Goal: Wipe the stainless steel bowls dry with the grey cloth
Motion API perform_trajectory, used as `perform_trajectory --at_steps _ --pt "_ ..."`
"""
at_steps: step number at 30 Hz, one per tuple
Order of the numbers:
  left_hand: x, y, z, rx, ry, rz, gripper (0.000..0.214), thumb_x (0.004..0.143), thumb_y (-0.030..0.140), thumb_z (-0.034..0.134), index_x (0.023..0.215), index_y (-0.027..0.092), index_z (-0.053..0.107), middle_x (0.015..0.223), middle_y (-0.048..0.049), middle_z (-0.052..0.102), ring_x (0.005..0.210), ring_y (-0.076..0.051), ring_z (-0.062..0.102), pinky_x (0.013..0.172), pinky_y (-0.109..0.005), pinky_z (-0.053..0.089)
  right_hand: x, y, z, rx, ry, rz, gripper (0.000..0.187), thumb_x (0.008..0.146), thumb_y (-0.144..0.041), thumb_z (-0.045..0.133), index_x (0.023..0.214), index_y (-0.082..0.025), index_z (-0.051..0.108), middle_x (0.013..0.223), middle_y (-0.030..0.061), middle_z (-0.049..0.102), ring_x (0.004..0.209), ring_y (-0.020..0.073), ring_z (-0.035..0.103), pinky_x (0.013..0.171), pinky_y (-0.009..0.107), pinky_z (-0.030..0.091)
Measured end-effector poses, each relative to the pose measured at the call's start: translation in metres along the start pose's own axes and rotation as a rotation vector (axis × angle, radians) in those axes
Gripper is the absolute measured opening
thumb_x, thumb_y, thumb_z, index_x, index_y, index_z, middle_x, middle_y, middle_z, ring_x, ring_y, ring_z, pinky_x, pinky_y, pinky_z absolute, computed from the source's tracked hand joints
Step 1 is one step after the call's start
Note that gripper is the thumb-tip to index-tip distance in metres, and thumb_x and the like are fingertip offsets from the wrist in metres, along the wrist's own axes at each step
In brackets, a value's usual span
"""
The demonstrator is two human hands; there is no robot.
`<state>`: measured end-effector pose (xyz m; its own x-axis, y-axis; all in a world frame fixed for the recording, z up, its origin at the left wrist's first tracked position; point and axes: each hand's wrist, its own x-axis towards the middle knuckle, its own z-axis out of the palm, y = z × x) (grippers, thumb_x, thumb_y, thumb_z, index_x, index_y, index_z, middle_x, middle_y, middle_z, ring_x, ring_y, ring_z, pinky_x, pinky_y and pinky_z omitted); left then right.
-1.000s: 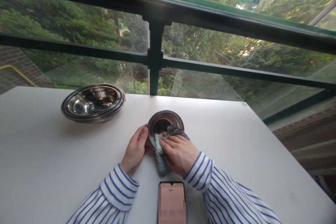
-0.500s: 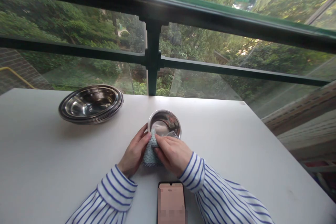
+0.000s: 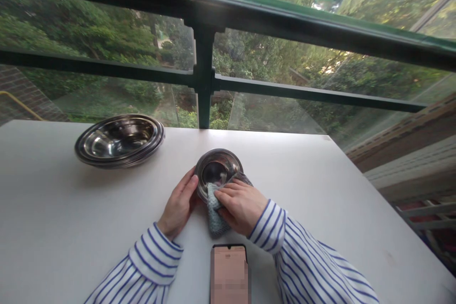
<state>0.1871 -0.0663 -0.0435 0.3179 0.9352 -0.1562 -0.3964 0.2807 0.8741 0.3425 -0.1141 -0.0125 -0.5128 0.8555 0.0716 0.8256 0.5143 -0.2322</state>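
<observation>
nearest, a phone (image 3: 230,275) lies face up on the tabletop (image 3: 320,194), between the two forearms, cut off by the bottom edge, its pinkish screen too blurred to read. on either side of it come striped sleeves, blue on white: the left sleeve (image 3: 153,259) and the right sleeve (image 3: 302,256).

just past the phone, the right hand (image 3: 242,204) has its fingers closed over a pale blue-grey cloth (image 3: 215,221), pressing it over the near right rim and into a small steel bowl (image 3: 221,156). one end of the cloth hangs down outside, toward the phone. the left hand (image 3: 179,204) grips the bowl by its left side, thumb at the rim, fingers mostly hidden behind the wall. the bowl sits in front of the person, its mouth tipped toward them; whether its base touches the tabletop cannot be told.

farther off to the left, a stack of wider steel bowls (image 3: 119,142) stands near the far edge, well apart from the hands.

behind the tabletop run dark green bars (image 3: 203,52) with glass panes, then a brick wall (image 3: 30,95) at left and leafy trees (image 3: 256,61) beyond.
</observation>
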Motion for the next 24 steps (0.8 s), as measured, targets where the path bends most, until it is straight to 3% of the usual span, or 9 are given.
perform_trajectory --at_steps 5,8,13,19,24 --pt "0.001 -0.004 -0.004 0.056 -0.019 0.060 0.044 0.080 0.035 0.052 0.121 0.019 0.052 0.126 -0.0066 0.055 0.120 -0.023 0.044 0.103 -0.039 0.030 0.005 -0.010 0.020 0.069 0.111 -0.027 0.047 0.084 -0.026 0.042 0.126 -0.006 0.037 0.124 0.0171 0.051 0.119 0.0225 0.043 0.098 0.036 0.034" --pt "0.001 -0.005 -0.006 0.068 -0.026 0.076 0.044 0.081 0.034 0.051 0.122 0.019 0.051 0.127 -0.0064 0.054 0.122 -0.023 0.042 0.106 -0.040 0.026 0.006 -0.010 0.018 0.058 0.104 -0.024 0.043 0.085 -0.028 0.041 0.123 -0.007 0.041 0.120 0.0167 0.054 0.115 0.0232 0.047 0.096 0.038 0.036" --pt "0.000 -0.003 -0.005 0.038 -0.043 0.047 0.045 0.081 0.034 0.052 0.123 0.018 0.050 0.126 -0.0074 0.055 0.121 -0.024 0.043 0.105 -0.041 0.027 0.002 -0.004 0.005 0.002 0.014 0.017 0.024 0.081 -0.025 0.046 0.099 -0.012 0.055 0.096 0.0125 0.065 0.095 0.0228 0.058 0.088 0.038 0.041" --pt "0.001 -0.005 -0.005 0.057 -0.035 0.047 0.045 0.080 0.036 0.052 0.122 0.022 0.051 0.126 -0.0074 0.055 0.119 -0.024 0.046 0.101 -0.040 0.034 0.009 -0.013 0.020 0.035 0.137 -0.004 0.050 0.085 -0.029 0.041 0.128 -0.004 0.035 0.126 0.0171 0.049 0.119 0.0255 0.042 0.098 0.039 0.036" --pt "0.001 -0.005 -0.008 0.103 -0.020 0.070 0.046 0.080 0.037 0.052 0.123 0.019 0.051 0.125 -0.0075 0.056 0.119 -0.024 0.045 0.103 -0.040 0.031 0.010 -0.013 0.019 0.020 0.126 0.001 0.041 0.088 -0.030 0.037 0.122 -0.007 0.042 0.118 0.0153 0.056 0.113 0.0234 0.047 0.092 0.038 0.040"
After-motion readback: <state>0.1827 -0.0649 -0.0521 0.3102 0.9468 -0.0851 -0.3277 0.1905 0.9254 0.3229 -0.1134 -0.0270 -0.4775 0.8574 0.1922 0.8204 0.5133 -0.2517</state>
